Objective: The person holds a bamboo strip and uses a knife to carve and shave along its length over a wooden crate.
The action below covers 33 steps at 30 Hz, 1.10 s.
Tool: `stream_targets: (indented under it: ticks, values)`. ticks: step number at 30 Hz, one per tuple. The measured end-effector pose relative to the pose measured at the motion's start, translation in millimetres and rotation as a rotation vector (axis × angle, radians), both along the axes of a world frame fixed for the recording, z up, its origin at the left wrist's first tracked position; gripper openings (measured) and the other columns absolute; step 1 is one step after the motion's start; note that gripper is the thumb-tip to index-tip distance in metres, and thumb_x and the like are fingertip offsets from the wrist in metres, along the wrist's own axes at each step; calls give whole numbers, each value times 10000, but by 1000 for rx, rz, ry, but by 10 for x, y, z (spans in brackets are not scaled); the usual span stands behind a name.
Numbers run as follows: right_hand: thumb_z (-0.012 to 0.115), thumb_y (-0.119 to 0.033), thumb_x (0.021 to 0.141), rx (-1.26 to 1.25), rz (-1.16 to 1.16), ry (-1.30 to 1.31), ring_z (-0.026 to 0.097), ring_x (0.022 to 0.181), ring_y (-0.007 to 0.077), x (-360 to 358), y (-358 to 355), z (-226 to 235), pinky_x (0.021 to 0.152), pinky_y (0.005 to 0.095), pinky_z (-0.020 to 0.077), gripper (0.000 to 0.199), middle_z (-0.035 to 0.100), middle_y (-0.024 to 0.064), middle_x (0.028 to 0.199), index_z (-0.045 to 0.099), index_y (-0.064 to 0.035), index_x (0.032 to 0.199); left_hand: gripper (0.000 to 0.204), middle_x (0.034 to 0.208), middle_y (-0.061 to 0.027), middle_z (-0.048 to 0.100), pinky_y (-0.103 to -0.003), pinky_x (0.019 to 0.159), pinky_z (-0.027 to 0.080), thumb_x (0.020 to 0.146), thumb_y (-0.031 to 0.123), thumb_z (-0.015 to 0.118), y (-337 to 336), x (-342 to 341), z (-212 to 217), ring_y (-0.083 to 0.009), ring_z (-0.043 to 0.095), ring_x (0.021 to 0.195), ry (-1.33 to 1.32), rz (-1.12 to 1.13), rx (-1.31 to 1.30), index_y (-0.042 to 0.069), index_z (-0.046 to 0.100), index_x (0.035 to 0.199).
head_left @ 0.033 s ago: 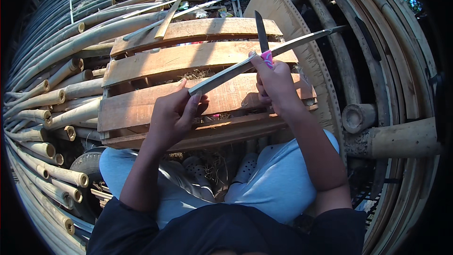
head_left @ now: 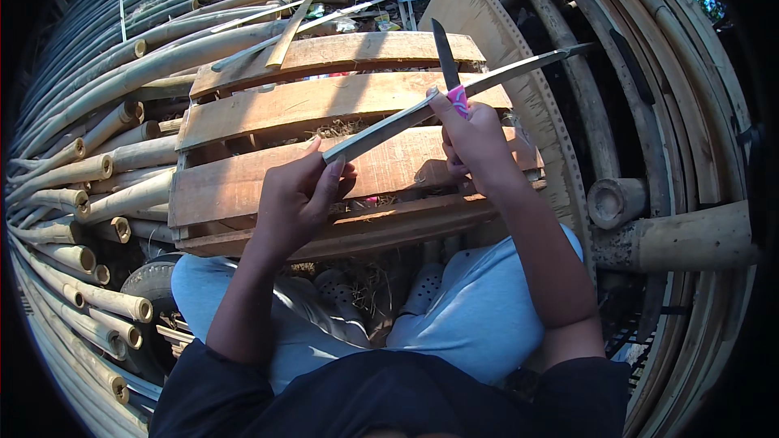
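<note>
Stacked bamboo poles (head_left: 134, 193) flank a slatted bench (head_left: 235, 186), with a long strip (head_left: 381, 130) and a knife (head_left: 447, 53) held crossed above it.
The poles crowd the bench's left edge; a plywood sheet (head_left: 466, 16) runs along its right. The long strip is held over the bench, its far end reaching past the right edge, and open room looks widest above the left end. A shorter flat strip (head_left: 294, 26) overlaps the far edge. The long strip appears already split, though how much shaping is left cannot be told. Over the bench's right half, the right hand (head_left: 475, 142) wraps the knife's handle, thumb against the strip; left of centre, the left hand (head_left: 296, 195) pinches the near end.
</note>
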State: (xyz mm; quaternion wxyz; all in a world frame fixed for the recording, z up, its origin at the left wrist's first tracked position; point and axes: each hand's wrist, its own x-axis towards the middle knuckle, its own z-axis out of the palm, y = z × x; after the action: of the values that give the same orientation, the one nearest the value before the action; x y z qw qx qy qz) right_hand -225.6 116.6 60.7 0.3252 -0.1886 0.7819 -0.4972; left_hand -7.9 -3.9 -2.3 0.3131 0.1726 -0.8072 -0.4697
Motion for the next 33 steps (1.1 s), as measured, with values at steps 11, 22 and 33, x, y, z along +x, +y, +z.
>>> stream_targets:
  ticks: [11, 22, 33]
  values:
    - [471, -430, 1094, 87, 251, 16, 533, 429, 87, -249, 374, 329, 424, 278, 519, 452, 603, 57, 684, 593, -15, 965, 198, 728, -79, 720, -360, 1075, 499, 1026, 122, 617, 7, 61, 38, -115, 718, 695, -17, -38, 187, -40, 731, 1027]
    - [410, -438, 1106, 58, 155, 171, 546, 407, 126, -143, 329, 127, 414, 271, 450, 483, 607, 78, 615, 525, -34, 869, 152, 725, -78, 704, -245, 684, 541, 992, 87, 668, -32, 78, 7, -57, 609, 641, -38, -93, 157, -57, 708, 1022]
    - [421, -423, 1113, -75, 391, 133, 419, 438, 57, 478, 263, -55, 397, 258, 375, 480, 428, -14, 601, 477, -78, 785, 190, 739, -71, 718, -253, 627, 532, 1017, 124, 642, 32, 84, 63, -74, 651, 660, -65, -33, 197, -42, 731, 1028]
